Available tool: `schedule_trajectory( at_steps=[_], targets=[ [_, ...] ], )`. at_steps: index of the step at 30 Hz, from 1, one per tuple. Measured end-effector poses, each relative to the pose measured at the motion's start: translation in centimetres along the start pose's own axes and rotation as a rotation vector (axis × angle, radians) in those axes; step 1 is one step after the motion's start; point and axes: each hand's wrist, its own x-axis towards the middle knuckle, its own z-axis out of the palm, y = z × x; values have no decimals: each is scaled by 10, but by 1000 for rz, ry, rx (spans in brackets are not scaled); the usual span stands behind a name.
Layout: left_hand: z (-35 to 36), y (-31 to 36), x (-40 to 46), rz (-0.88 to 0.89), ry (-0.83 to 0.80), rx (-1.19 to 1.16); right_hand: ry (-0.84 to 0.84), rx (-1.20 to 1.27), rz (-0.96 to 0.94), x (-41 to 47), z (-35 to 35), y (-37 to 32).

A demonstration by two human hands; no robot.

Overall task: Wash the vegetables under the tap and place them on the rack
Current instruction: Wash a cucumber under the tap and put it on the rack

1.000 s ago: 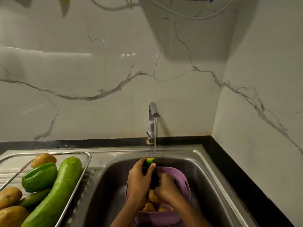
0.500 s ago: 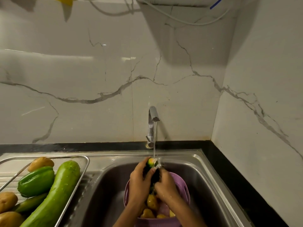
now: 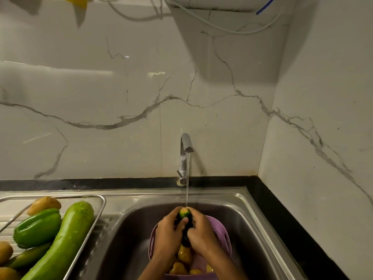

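**Here, both hands are holding a cucumber under the running tap**

Both hands are working over the steel sink (image 3: 248,211). The left hand (image 3: 167,237) is wrapping its fingers around a dark green cucumber (image 3: 184,216) from the left, and the right hand (image 3: 201,235) is curling round it from the right, so the two are gripping it between them. The cucumber is standing roughly upright, its pale yellowish tip pointing up, and the thin stream of water (image 3: 187,178) from the tap (image 3: 184,156) is falling onto that tip.

Just below the hands, a purple plastic basket (image 3: 222,231) is sitting in the sink basin, and several small yellow-brown potatoes (image 3: 184,256) are lying inside it.

To the left, on the draining board, a wire rack (image 3: 101,201) is carrying a long pale green gourd (image 3: 66,239), a green capsicum (image 3: 37,228) beside it, a slimmer green vegetable (image 3: 28,256) partly under them, and brown potatoes, one at the far end (image 3: 43,205).

Marble-patterned tiles (image 3: 121,98) are covering the wall behind. White cables and a blue tube end (image 3: 264,6) are hanging at the top. No writing or brand mark is readable anywhere.
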Motion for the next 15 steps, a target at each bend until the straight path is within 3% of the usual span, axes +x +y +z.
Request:
schedule_trajectory(
  at_steps=[12,15],
  targets=[
    [0,6,5,-180,-29,-350,-165,42,37,-4,-12,2],
    [4,2,7,-210,-67,-281,-133,73,24,-8,-9,-2]
  ],
)
